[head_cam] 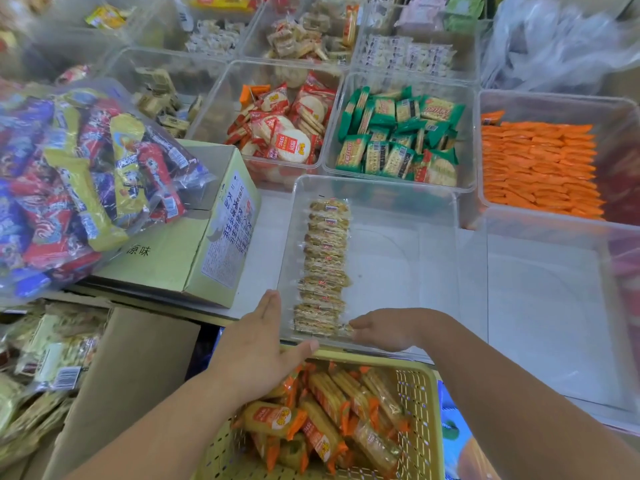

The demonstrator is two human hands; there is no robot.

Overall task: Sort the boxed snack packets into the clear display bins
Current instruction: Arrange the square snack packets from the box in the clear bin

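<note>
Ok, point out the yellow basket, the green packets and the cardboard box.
yellow basket (415,403), head view, right mesh wall.
green packets (398,140), head view, middle of pile.
cardboard box (227,237), head view, printed side.

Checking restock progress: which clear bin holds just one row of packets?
The nearest bin, by the left hand: cracker packets in one row; bins behind it are heaped.

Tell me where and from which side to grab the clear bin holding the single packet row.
Take the clear bin by its near rim, a grip at each near corner, coming from your own side. The left hand rests at the near left corner. The green-packet bin sits against its far wall and the neighbouring bin crowds its right, so the near edge looks freest.
</note>
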